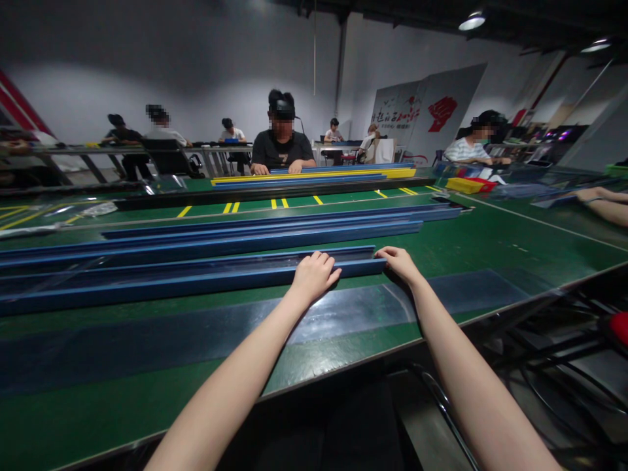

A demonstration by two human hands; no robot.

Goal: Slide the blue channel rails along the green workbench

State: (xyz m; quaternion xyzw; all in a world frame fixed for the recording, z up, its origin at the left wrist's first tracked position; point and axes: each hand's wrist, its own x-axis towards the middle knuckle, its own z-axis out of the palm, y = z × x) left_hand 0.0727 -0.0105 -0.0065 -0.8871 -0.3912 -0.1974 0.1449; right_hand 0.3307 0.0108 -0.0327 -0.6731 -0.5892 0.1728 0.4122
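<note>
The near blue trough (196, 282) lies on the green table (495, 243), in front of the person. It is long and open on top, and it runs from the left edge of the view to the right hand. Shiny see-through plastic (245, 267) shows inside it. Behind it lie more blue troughs (294, 237), long and thin too. Far off on the right, a yellow bin (464, 186) sits just beside a red bin (485, 186) — what is in them is too small to tell.

The left hand (316, 275) lies on top of the near trough, a bit in from its right end. The back of the hand is up, the fingers bend over into the trough, and the thumb sticks out to the right. I can't tell if it is squeezing the wall. The right hand (400, 263) is at the trough's right end. Its thumb and fingers curl in close to each other there — I can't tell if they pinch anything. Both arms reach forward over a flat clear sheet (353, 314), which lies on the table between the near trough and the table's edge.
</note>
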